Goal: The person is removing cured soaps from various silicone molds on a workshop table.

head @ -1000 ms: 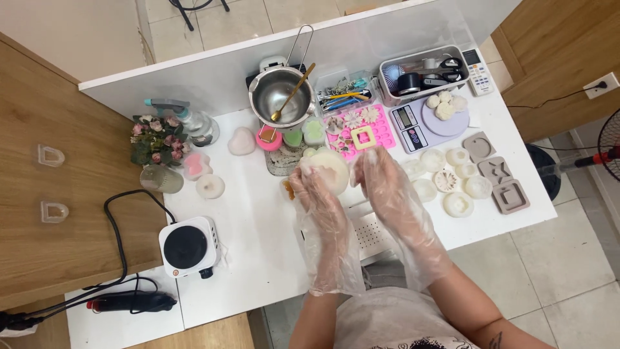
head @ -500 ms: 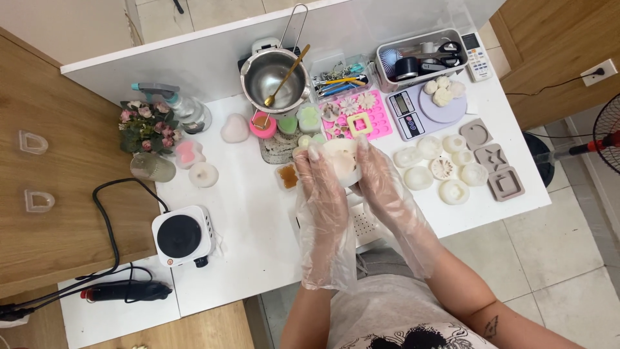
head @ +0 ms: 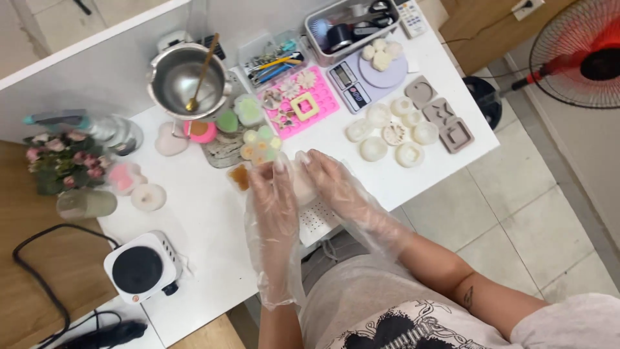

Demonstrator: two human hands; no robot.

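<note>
Both my hands wear loose clear plastic gloves. My left hand (head: 274,194) and my right hand (head: 329,181) are cupped around a pale round white piece (head: 302,186) held between them above the white table (head: 206,220). Most of that piece is hidden by my fingers. Under my hands lies a white perforated tray (head: 316,220). Just beyond my fingertips sit small pastel round pieces (head: 261,143) and an amber one (head: 240,176).
A steel pot with a spoon (head: 184,81), a pink mould tray (head: 298,103), a scale with white lumps (head: 378,61), white shaped pieces (head: 387,136) and grey moulds (head: 445,119) stand behind. A small hot plate (head: 139,268) sits front left, flowers (head: 61,161) left, a fan (head: 581,52) right.
The camera view has shifted, so the table looks tilted. My hands have drawn slightly closer together around the white piece and stay over the perforated tray.
</note>
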